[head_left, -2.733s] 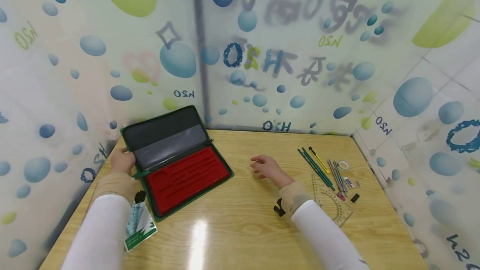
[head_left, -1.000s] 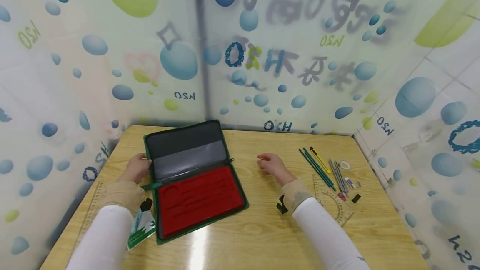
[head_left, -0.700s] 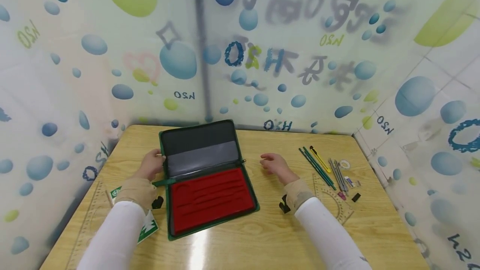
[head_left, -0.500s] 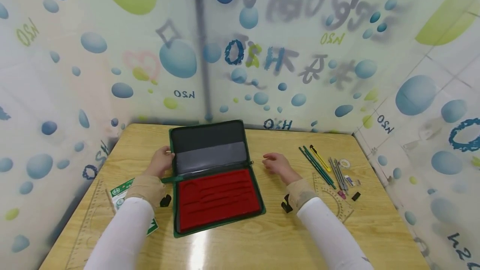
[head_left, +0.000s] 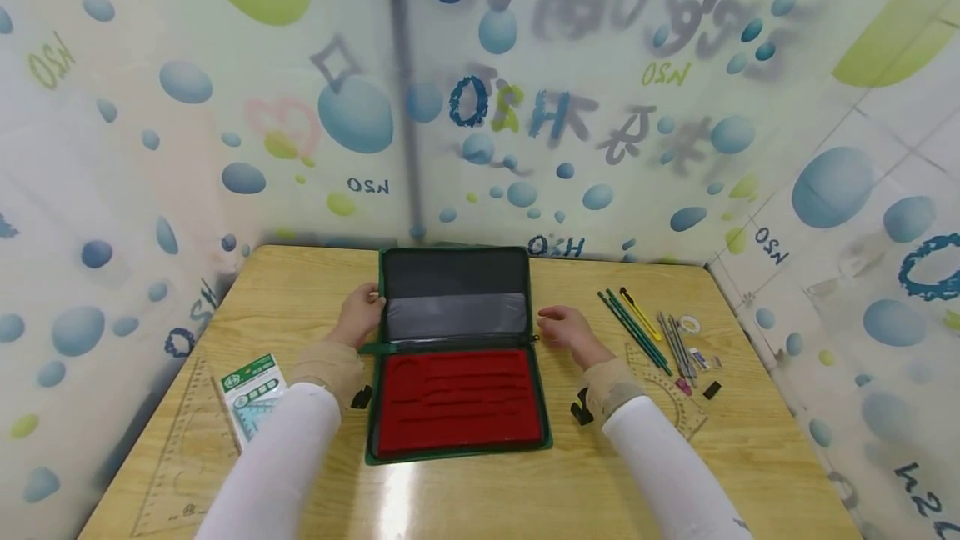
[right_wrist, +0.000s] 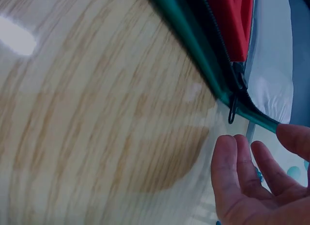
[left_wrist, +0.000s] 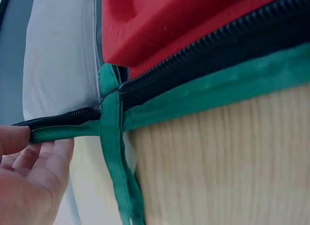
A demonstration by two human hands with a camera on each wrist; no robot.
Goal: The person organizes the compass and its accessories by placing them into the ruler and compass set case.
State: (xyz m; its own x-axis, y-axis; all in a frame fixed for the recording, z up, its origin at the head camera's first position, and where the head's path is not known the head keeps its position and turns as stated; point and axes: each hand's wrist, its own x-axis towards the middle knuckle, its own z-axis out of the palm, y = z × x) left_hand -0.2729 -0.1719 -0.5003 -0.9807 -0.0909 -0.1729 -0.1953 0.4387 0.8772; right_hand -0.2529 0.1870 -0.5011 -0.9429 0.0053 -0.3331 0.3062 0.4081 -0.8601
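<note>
An unfolded green zip case (head_left: 457, 273) stands at the middle of the table, its dark lid tilted up at the back. Its lower half holds a red insert (head_left: 461, 402) with shaped recesses. My left hand (head_left: 358, 313) pinches the lid's left edge between thumb and fingers, as the left wrist view shows. A green strap (left_wrist: 116, 157) hangs at the hinge. At the lid's right edge is my right hand (head_left: 566, 332), fingers loosely bent and apart. In the right wrist view its thumb meets or nearly meets the lid edge, near the zipper pull (right_wrist: 233, 111).
On the right lie green pencils (head_left: 636, 333), a yellow cutter (head_left: 640, 317), silver metal tools (head_left: 677, 348), a white ring (head_left: 688, 324), erasers (head_left: 712, 390) and a clear set square (head_left: 693, 423). On the left are a ruler packet (head_left: 251, 382) and another clear set square (head_left: 168, 473). A patterned wall stands behind.
My left hand has moved the case right to the table's middle and turned it squarer to me. The packet at left is more uncovered. My right hand has shifted slightly right.
</note>
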